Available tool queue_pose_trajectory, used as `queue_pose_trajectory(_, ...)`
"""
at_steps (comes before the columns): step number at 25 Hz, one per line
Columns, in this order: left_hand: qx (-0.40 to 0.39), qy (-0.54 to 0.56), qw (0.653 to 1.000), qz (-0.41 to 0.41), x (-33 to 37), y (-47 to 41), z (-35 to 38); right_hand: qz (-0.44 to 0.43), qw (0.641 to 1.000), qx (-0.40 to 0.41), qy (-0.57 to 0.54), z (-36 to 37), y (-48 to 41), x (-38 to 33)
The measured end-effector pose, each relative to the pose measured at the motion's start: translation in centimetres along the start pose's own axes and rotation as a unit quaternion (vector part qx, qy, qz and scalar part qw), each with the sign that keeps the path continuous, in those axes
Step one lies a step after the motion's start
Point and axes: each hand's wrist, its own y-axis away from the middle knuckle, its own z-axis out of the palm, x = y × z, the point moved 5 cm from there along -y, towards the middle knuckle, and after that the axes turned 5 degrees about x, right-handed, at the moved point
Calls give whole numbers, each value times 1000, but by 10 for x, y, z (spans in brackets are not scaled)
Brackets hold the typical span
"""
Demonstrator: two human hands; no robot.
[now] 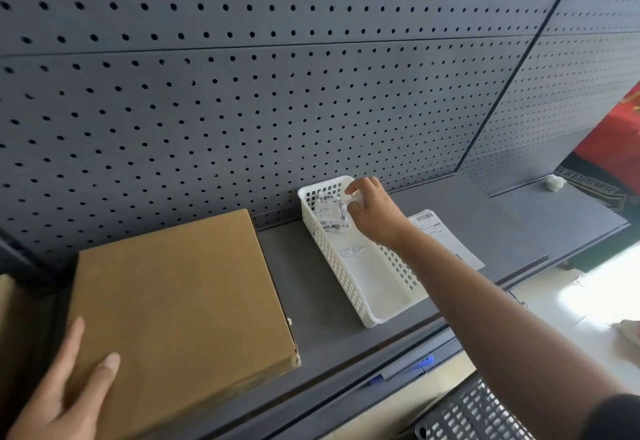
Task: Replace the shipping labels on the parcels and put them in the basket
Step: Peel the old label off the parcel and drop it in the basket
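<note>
A flat brown cardboard parcel (pixel 180 304) lies on the grey shelf (pixel 298 266) at the left, its top bare of any label. My left hand (pixel 65 394) rests flat on its near left corner, fingers straight. To the right stands a white perforated basket (pixel 374 301) holding crumpled label scraps (pixel 329 212) at its far end. My right hand (pixel 372 211) reaches over that far end, fingertips curled down and pinching a small white crumpled scrap. A printed shipping label sheet (pixel 436 228) lies on the shelf just right of the basket, partly hidden by my forearm.
A grey pegboard wall (pixel 242 93) backs the shelf. Another cardboard edge (pixel 7 304) shows at the far left. A dark perforated basket (pixel 474 412) sits below the shelf at the lower right. A white crumpled wad (pixel 555 183) lies on the neighbouring shelf to the right.
</note>
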Motion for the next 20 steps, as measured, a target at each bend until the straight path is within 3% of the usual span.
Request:
queue_pose_trajectory(4, 25, -26, 999, -9, 17, 13, 6, -52, 999, 9, 12, 3, -1, -1)
queue_pose_trajectory(13, 17, -75, 996, -38, 49, 32, 17, -30, 991, 126, -29, -9, -11, -3)
queue_pose_trajectory(20, 28, -96, 995, -17, 65, 42, 22, -83, 986, 121, 81, 14, -19, -6)
